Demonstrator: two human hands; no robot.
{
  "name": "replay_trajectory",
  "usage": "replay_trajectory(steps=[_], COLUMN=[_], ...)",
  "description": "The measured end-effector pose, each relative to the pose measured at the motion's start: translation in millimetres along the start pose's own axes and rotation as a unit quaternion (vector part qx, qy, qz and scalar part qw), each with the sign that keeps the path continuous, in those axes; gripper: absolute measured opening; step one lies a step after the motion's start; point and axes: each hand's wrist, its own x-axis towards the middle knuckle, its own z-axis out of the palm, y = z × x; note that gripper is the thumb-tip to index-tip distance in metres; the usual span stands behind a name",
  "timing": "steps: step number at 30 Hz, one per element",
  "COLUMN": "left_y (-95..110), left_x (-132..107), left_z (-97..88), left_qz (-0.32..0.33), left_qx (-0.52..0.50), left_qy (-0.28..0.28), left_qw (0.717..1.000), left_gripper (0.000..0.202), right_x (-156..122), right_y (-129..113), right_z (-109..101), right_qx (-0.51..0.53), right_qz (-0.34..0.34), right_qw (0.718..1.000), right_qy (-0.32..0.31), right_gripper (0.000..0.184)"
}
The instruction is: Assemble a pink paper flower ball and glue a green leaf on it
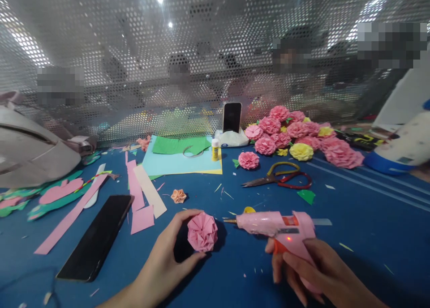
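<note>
Between the thumb and fingers of my left hand (pixel 171 250) is a pink folded paper flower (pixel 202 232), its pleated face turned up toward me. My right hand (pixel 316 267) grips a pink hot glue gun (pixel 268 222) by the handle, fingers at the orange trigger. The gun's metal nozzle points left at the flower, with a small gap between them. A red light glows on its side, and a clear glue stick (pixel 322 221) pokes out of the back. Just beyond my left hand lies a small orange paper flower (pixel 178 196).
Scissors (pixel 278 176) lie beyond the glue gun, near finished pink and yellow paper flowers (pixel 285 133). A black phone (pixel 96 238) and pink paper strips (pixel 72 214) are at left. Coloured sheets (pixel 178 162), a glue stick tube (pixel 215 150) and a propped phone (pixel 232 117) stand toward the perforated metal screen (pixel 151 84).
</note>
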Motion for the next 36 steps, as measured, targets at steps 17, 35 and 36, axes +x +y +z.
replay_trajectory(steps=[17,35,36], left_y=[1,3,3], left_x=[0,-2,-2], left_z=[6.8,3.4,3.6], left_qz=[0.084,0.091,0.091], left_qx=[0.014,0.009,0.008], left_qy=[-0.011,-0.026,-0.027], left_qw=[0.996,0.995,0.995], left_gripper=[0.063,0.061,0.062], right_x=[-4,-9,-9], right_y=[-10,6,6], right_z=[8,7,7], right_qx=[0.136,0.044,0.043], right_qz=[0.076,0.017,0.013], right_qw=[0.987,0.998,0.998], right_qy=[-0.048,-0.039,-0.042], right_gripper=[0.058,0.051,0.051])
